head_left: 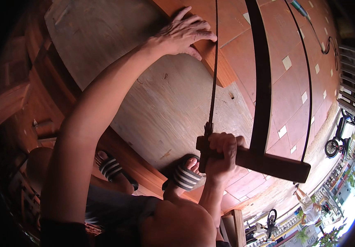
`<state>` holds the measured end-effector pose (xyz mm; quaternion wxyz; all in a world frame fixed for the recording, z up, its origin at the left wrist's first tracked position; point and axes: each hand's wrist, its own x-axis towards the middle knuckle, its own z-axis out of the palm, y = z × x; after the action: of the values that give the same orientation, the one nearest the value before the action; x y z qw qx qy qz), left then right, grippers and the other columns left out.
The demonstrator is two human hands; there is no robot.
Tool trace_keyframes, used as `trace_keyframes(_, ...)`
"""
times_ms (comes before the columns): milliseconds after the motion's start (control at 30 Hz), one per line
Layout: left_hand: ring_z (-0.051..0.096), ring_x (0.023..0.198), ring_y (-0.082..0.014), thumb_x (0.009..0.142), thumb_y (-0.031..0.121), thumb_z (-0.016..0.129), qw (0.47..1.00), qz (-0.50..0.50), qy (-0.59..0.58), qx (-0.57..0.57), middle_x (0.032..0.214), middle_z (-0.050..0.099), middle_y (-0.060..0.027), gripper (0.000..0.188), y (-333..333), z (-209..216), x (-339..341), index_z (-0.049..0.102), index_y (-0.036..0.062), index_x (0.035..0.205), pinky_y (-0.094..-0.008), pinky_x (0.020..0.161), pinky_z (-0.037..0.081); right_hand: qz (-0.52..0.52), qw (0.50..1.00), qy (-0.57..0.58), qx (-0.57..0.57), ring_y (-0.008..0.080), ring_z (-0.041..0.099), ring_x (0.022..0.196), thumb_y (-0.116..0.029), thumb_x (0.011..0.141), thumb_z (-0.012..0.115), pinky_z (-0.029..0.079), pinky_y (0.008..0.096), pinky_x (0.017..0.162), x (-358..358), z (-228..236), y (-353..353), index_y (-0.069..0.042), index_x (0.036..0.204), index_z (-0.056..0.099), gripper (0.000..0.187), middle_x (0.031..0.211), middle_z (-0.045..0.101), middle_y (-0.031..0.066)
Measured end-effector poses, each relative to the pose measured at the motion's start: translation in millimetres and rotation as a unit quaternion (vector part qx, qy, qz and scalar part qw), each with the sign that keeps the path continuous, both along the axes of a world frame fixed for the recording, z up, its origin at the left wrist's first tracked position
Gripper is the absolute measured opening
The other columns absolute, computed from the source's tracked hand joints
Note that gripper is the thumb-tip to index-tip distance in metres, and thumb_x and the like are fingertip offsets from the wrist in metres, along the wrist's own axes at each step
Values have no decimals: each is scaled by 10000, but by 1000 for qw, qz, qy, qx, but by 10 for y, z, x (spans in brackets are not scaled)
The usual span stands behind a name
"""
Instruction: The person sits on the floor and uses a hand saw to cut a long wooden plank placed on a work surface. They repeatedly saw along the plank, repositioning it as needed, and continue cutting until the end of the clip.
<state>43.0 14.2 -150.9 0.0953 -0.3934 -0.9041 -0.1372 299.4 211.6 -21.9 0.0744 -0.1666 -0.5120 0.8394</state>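
Observation:
My right hand (222, 152) is closed around the handle end of a wooden frame saw (261, 82). The saw's thin dark blade (215, 78) runs up from the handle and crosses the reddish-brown wooden plank (222, 68). My left hand (181, 35) lies on the plank with its fingers spread, and its index fingertip is right beside the blade. Under the plank is a wide grey-brown wooden board (173, 99). How deep the blade sits in the wood cannot be made out.
My feet in striped slides (186, 177) are close to the saw handle. Reddish floor tiles (284, 103) with small white squares spread to the right. A teal tool (299, 8) with a cord lies at the upper right. Outside are a motorbike (338, 138) and a person (309, 210).

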Motion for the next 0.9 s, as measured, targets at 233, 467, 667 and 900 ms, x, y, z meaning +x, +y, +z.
trace_keyframes(233, 422, 1378, -304, 775, 649, 757, 998, 47, -23, 35, 1390, 508, -43, 739, 50, 101, -16, 537, 252, 1358, -613, 1249, 151, -11, 999, -23, 43, 175, 466, 645, -84, 1039, 601, 478, 375, 693, -536, -110, -24, -64, 789, 447, 294, 684, 471, 53)
trace_keyframes(467, 320, 1379, -439, 698, 264, 895, 708, 605, -72, 358, 1536, 258, -286, 1161, 805, 118, -167, 156, -41, 1540, -575, 1188, 315, -5, 997, -36, 64, 168, 419, 629, -88, 1043, 591, 461, 373, 679, -558, -53, -55, -72, 774, 432, 312, 677, 435, 38)
trace_keyframes(667, 325, 1456, -440, 690, 154, 846, 651, 549, -86, 517, 1556, 259, -345, 1223, 783, -176, -188, 51, -82, 1590, -465, 1230, 327, 9, 998, -56, 15, 174, 527, 692, -73, 1047, 597, 478, 345, 726, -613, 88, 33, -38, 859, 460, 235, 715, 521, 71)
trace_keyframes(900, 498, 1238, -400, 635, 145, 855, 661, 499, -38, 559, 1332, 431, -252, 1039, 693, -257, -276, 259, -79, 1456, -474, 1092, 441, 8, 996, -51, 73, 205, 559, 671, -150, 1060, 593, 510, 387, 710, 559, 561, 113, -56, 864, 439, 266, 700, 542, 86)
